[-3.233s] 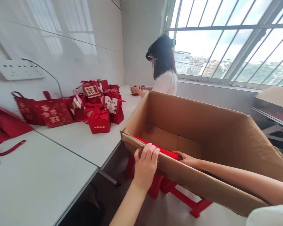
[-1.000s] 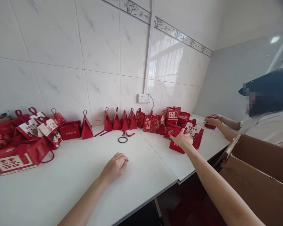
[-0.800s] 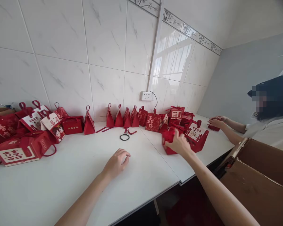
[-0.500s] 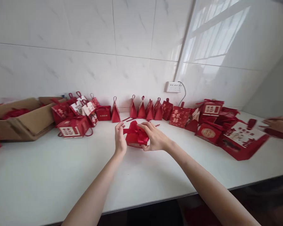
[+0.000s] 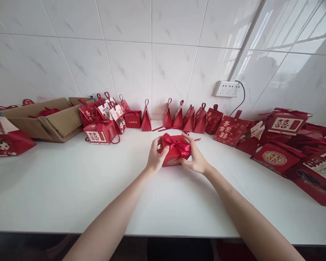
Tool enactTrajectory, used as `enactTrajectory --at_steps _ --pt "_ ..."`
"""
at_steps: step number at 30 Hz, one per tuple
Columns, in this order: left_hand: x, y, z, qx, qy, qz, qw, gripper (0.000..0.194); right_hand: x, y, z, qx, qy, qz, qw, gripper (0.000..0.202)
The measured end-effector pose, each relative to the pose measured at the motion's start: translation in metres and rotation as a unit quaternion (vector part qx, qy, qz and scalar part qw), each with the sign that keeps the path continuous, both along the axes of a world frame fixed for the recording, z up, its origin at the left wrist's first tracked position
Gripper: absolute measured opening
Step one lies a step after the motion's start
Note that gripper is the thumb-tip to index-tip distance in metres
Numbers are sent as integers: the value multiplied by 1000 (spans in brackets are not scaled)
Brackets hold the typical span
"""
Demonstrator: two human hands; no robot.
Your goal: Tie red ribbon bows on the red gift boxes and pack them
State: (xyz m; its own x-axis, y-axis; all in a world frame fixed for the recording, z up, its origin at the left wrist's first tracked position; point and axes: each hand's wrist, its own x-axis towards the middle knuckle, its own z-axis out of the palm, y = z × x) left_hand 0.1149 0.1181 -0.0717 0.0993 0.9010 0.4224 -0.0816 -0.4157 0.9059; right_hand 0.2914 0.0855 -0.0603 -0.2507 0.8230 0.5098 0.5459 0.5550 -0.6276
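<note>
Ribboned box (image 5: pixel 174 146) moved left, another box (image 5: pixel 101 134) marked 囍

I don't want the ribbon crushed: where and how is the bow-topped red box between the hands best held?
Probably take the red box by its opposite sides, left hand from the left, right hand from the right. The ribbon bow spreads across the top, so a grip from above would likely crush it.

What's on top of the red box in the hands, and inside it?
A shiny bow tops the red box, between the left hand and right hand. Its inside is covered, so I can't see in.
</note>
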Motion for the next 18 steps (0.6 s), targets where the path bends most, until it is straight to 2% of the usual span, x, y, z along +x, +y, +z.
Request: enactTrajectory --at_steps 3,6,8,12,15,18 --pt "-2 -1 0 11 13 -22 1000 46 1 -3 9 -51 71 50 995 79" --pt "-5 0 0 25 5 -58 998 45 2 -6 16 -97 125 105 982 67" --pt "-7 2 -1 37 3 -89 995 46 2 -5 16 -99 157 87 979 60" --pt "-11 7 -6 59 7 -132 989 52 -2 0 8 -46 246 13 968 45" --pt "-12 7 -3 65 -1 -135 989 57 -3 3 6 -56 273 -11 960 29" --pt "-9 2 6 50 -20 -114 992 44 -3 3 7 -90 245 -35 965 33"
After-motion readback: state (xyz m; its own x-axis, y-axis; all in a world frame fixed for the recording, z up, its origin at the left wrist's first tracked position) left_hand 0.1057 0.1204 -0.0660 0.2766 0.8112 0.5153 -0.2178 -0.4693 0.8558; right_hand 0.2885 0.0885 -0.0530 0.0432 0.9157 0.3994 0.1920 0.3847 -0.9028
